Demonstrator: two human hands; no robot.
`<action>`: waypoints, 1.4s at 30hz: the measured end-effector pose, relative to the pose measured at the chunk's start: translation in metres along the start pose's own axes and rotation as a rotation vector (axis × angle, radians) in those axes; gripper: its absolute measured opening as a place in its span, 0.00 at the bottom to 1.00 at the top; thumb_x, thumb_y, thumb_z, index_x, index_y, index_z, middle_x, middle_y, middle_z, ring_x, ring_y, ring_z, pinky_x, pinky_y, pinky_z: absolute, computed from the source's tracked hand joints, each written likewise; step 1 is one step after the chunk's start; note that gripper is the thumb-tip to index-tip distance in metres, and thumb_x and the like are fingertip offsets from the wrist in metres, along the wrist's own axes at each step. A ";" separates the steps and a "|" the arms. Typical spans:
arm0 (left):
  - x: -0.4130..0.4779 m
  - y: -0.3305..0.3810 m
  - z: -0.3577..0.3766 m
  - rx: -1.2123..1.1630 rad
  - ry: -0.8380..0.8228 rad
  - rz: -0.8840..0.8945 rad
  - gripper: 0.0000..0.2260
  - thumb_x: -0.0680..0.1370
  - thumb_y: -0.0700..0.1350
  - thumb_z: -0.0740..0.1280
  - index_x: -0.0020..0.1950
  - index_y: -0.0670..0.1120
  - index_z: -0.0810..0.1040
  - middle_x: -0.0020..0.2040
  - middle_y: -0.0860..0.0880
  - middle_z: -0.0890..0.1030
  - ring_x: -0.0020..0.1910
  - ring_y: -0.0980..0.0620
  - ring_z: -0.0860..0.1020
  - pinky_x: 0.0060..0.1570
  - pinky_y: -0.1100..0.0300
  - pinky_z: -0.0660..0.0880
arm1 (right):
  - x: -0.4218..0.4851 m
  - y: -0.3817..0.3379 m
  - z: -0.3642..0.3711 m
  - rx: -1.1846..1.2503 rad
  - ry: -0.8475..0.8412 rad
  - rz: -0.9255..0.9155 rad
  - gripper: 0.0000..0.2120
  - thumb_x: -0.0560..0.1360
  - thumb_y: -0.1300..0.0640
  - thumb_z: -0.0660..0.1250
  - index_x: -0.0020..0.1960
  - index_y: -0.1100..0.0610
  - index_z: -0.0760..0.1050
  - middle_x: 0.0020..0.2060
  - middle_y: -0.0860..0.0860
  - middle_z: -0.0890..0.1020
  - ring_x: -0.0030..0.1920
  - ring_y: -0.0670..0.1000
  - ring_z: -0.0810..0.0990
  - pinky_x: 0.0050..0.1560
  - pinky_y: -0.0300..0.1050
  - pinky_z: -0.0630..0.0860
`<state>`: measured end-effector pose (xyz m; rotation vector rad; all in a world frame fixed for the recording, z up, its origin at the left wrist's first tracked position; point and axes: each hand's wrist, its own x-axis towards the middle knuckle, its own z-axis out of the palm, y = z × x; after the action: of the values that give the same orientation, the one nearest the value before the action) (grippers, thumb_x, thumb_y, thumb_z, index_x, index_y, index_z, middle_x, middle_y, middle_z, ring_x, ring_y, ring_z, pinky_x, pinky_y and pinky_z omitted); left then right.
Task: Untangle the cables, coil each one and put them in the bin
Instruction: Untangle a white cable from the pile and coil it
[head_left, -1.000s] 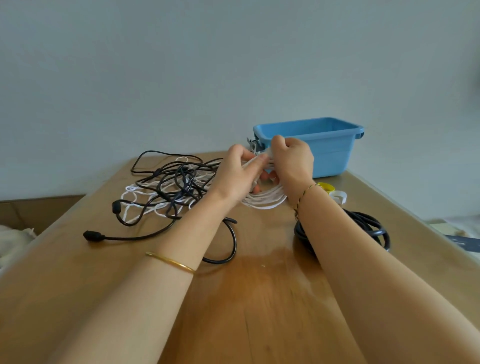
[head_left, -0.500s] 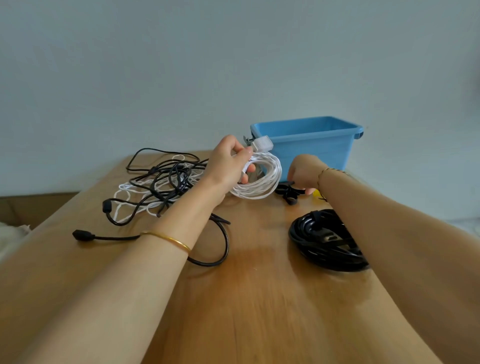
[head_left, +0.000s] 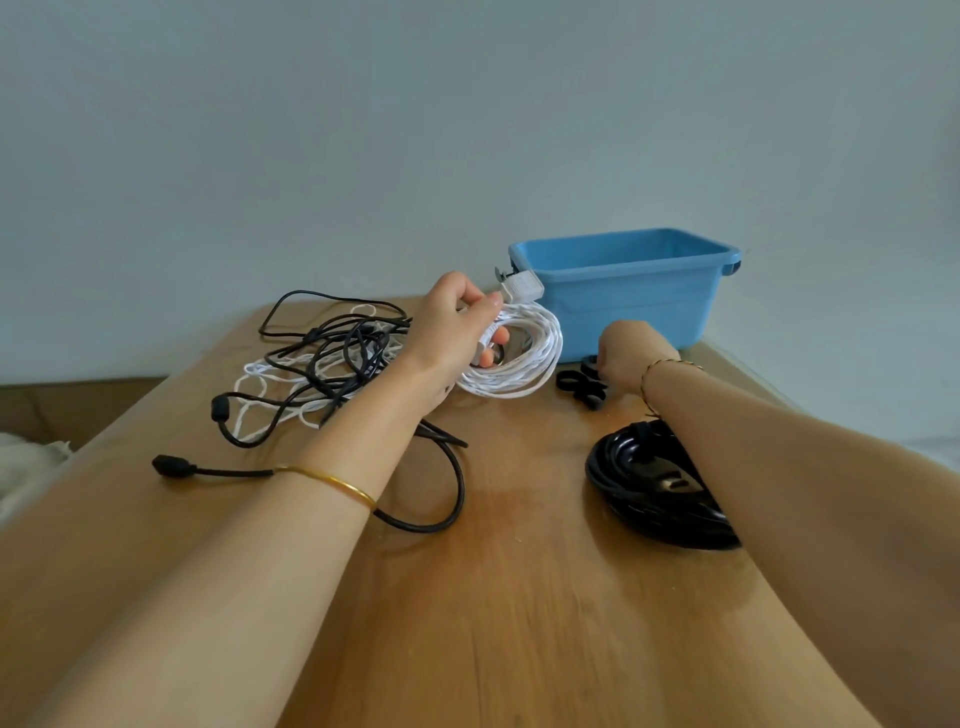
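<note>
Tabletop (head_left: 519, 623): wood, glossy, with both forearms reaching across it.

Black coil (head_left: 639, 483): a thick wound cable lying flat on the near right, partly hidden under the right forearm.

Loose black cable (head_left: 447, 499): curves under the left forearm and ends in a plug on the near left.

Tangle (head_left: 322, 358): black and white cables knotted together, left of centre and farther back.

Left hand (head_left: 452, 327): raised above the tabletop, thumb and fingers wrapped round the white coil (head_left: 524, 364). The coil is a neat loop hanging just right of the tangle, its white plug (head_left: 522, 287) sticking up in front of the bin's left corner.

Right hand (head_left: 631, 353): knuckles up, curled down against a black strap (head_left: 576, 387) on the tabletop. The fingers are hidden, so I cannot tell whether they grip it.

Bin (head_left: 623, 306): blue plastic, at the far right edge against the wall, just behind both hands.
</note>
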<state>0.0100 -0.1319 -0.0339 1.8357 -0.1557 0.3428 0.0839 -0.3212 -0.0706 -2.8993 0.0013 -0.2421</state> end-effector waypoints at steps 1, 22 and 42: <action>-0.001 0.000 -0.002 0.003 0.007 0.000 0.09 0.81 0.44 0.61 0.42 0.46 0.66 0.38 0.45 0.79 0.23 0.56 0.69 0.24 0.64 0.68 | -0.001 0.000 -0.005 0.027 0.014 -0.003 0.10 0.73 0.67 0.61 0.34 0.62 0.69 0.33 0.55 0.71 0.39 0.58 0.72 0.35 0.43 0.68; -0.024 -0.014 -0.096 0.044 0.437 -0.052 0.11 0.80 0.46 0.62 0.40 0.47 0.64 0.34 0.50 0.74 0.29 0.50 0.75 0.29 0.62 0.70 | -0.085 -0.131 -0.080 0.563 -0.082 -0.575 0.06 0.76 0.65 0.61 0.47 0.58 0.75 0.29 0.51 0.76 0.21 0.40 0.70 0.23 0.29 0.63; 0.002 -0.016 -0.107 0.419 0.303 0.090 0.07 0.79 0.48 0.61 0.45 0.45 0.67 0.36 0.49 0.80 0.29 0.48 0.75 0.41 0.49 0.75 | -0.071 -0.162 -0.058 0.396 -0.108 -0.700 0.09 0.72 0.62 0.63 0.46 0.56 0.82 0.33 0.46 0.77 0.29 0.44 0.69 0.28 0.31 0.65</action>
<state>0.0002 -0.0250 -0.0211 2.1634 0.0495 0.7568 0.0018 -0.1759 0.0109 -2.4045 -0.9672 -0.1707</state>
